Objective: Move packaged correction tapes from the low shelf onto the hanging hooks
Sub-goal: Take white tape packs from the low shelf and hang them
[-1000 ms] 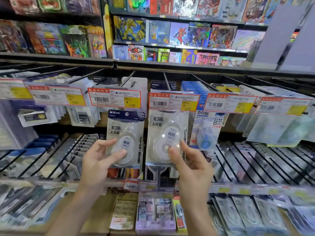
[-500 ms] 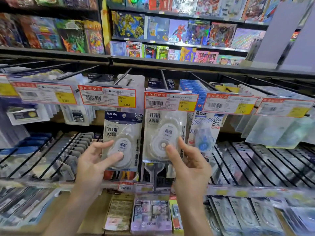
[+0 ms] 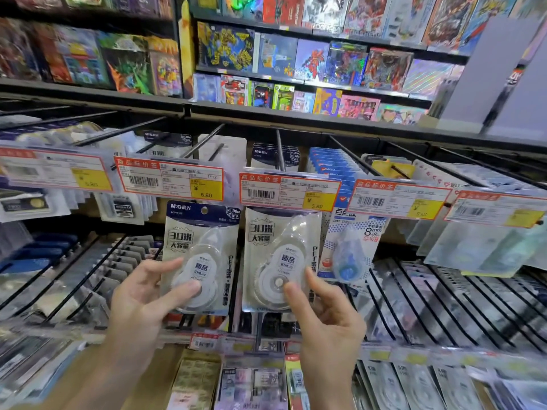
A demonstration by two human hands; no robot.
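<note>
left hand (image 3: 139, 306) pinching left correction tape pack (image 3: 201, 258), thumb on blister. right hand (image 3: 328, 318) same deal, gripping right pack (image 3: 279, 258) under price tags (image 3: 288, 192).

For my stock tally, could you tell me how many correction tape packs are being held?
2: one pack in the left hand, one pack in the right hand. More may hang hidden behind.

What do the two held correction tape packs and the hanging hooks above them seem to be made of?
Both white correction tape packs, in the left hand and right hand, look like printed matt card under a clear glossy plastic blister: glare on the bulge, dispenser visible through it. The thin black hanging hooks look like painted or coated metal rod, probably.
</note>
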